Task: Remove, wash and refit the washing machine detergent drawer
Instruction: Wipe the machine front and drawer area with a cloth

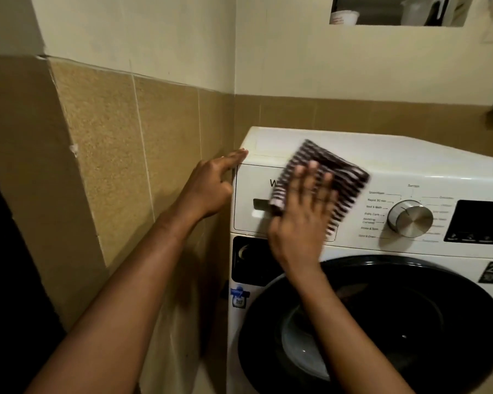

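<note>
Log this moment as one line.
drawer: shut in washer | right hand: presses striped cloth on drawer front | left hand: open, at washer corner

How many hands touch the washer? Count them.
2: the left hand at the washer's top left corner, the right hand pressing a striped cloth on the drawer front.

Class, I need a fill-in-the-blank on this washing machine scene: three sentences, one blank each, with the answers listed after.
1. The right hand presses a ____ cloth against the detergent drawer front.
2. The left hand rests at the washing machine's top ____ corner.
3. The program dial is ____ of the cloth.

Answers: striped; left; right
</note>
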